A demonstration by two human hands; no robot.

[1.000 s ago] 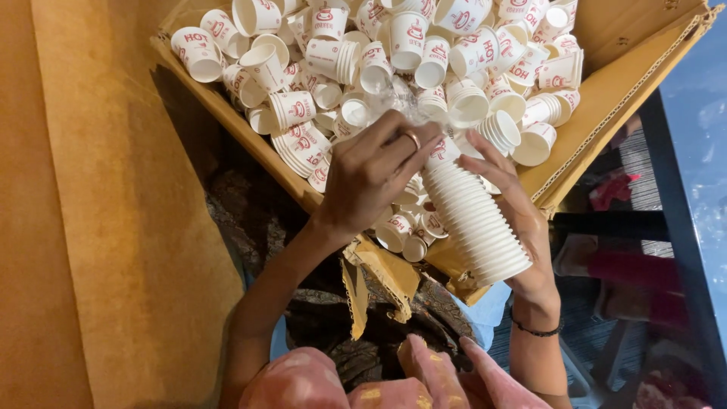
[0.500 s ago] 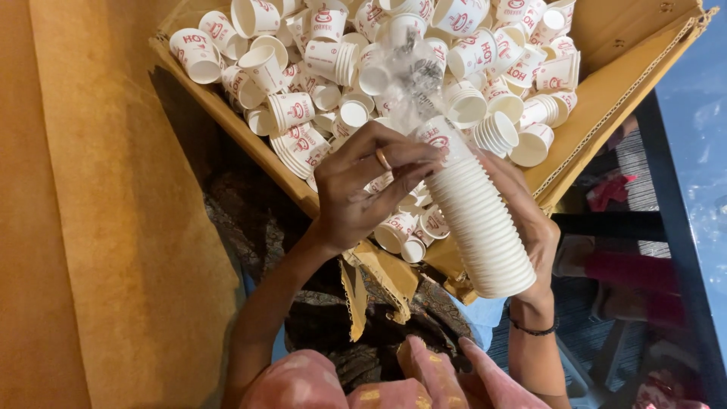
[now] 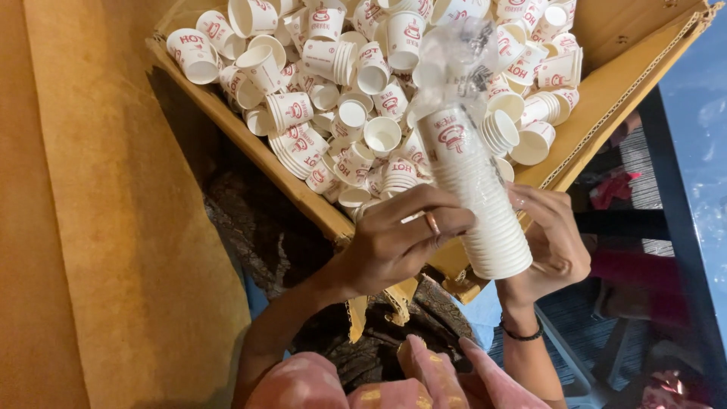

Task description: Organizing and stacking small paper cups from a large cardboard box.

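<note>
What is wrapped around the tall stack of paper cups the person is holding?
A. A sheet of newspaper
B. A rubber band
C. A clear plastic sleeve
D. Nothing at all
C: a clear plastic sleeve covers the stack of cups and bunches loosely above its top, while both hands grip the stack.

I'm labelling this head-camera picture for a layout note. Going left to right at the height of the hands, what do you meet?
Tan cardboard panel → left hand with a ring → tall nested stack of white paper cups in a clear plastic sleeve → right hand → dark metal rack frame.
</note>
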